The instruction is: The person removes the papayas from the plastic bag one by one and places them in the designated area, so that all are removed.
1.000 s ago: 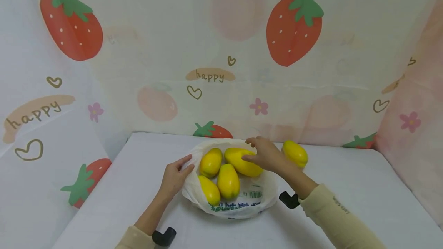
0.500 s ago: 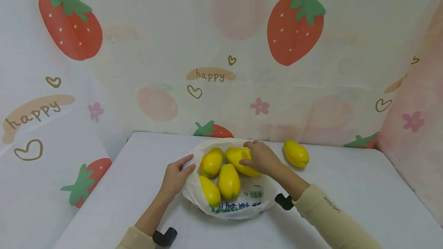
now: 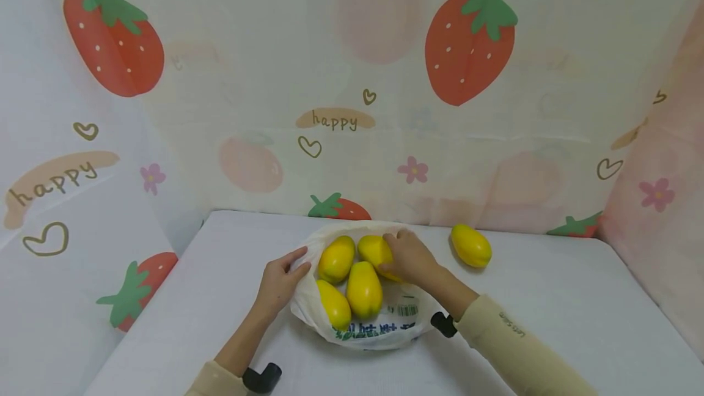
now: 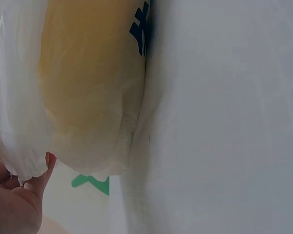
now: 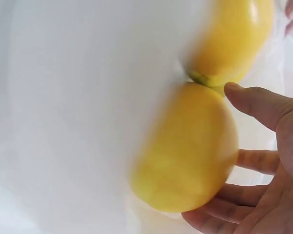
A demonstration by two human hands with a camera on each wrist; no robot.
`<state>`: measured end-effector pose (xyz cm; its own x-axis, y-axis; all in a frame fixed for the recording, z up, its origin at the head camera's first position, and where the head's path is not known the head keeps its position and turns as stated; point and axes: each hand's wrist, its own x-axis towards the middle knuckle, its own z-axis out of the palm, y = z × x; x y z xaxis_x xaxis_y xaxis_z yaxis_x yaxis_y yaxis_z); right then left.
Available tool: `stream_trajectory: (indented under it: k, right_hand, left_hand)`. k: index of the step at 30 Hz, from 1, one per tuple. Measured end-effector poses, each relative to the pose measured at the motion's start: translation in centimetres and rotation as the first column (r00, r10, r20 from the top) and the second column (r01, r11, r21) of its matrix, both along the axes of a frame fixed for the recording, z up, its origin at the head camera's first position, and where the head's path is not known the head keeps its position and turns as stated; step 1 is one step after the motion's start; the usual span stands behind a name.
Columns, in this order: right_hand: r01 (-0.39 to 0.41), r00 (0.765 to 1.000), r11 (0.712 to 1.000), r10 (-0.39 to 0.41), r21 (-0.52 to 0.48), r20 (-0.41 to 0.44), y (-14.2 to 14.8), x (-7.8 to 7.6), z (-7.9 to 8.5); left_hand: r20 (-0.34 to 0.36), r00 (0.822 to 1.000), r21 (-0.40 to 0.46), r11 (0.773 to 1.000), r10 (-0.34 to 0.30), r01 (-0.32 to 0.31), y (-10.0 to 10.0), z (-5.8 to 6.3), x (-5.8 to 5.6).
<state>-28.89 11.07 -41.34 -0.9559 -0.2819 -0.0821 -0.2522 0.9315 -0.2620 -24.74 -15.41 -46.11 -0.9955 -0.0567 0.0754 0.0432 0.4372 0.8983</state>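
Note:
A white plastic bag (image 3: 308, 318) lies with its mouth spread wide, several yellow papayas inside, among them the front papaya (image 3: 365, 291). My left hand (image 3: 277, 283) pinches the bag's left rim between thumb and fingers; in the left wrist view the gathered plastic (image 4: 19, 97) hangs from that hand. My right hand (image 3: 414, 258) reaches into the bag from the right and grips the back right papaya (image 3: 374, 250), covering its right end. In the right wrist view its fingers curve round the far side of this papaya (image 5: 190, 151), the thumb near its upper end.
Another papaya (image 3: 470, 245) lies outside the bag on the white table (image 3: 550, 322), to the right near the back edge. A strawberry-printed cloth (image 3: 341, 170) stands behind the table and along its sides. Black wrist mounts (image 3: 264, 377) sit at the sleeves.
My right hand has moved left and down onto the back right papaya, its fingers drawing in round it. My left hand stays on the bag's rim.

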Motion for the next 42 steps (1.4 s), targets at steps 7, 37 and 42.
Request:
stream_trajectory:
  k: [7, 37, 42]
  right_hand:
    - [-0.003, 1.000, 0.998, 0.005, 0.065, -0.027, -0.3, -0.3, -1.0]
    - [-0.026, 0.982, 0.981, 0.061, 0.192, -0.179, -0.5, 0.5, -1.5]
    - [-0.031, 0.980, 0.990, 0.057, 0.141, -0.190, -0.1, 1.0, -1.0]
  left_hand:
    - [-0.001, 1.000, 0.003, 1.000, -0.003, 0.003, 0.0, 0.1, 0.0]
    - [0.012, 1.000, 0.000, 1.000, 0.009, -0.009, 0.1, 0.0, -0.1]
    - [0.021, 1.000, 0.004, 1.000, 0.009, -0.009, 0.1, 0.0, -0.1]
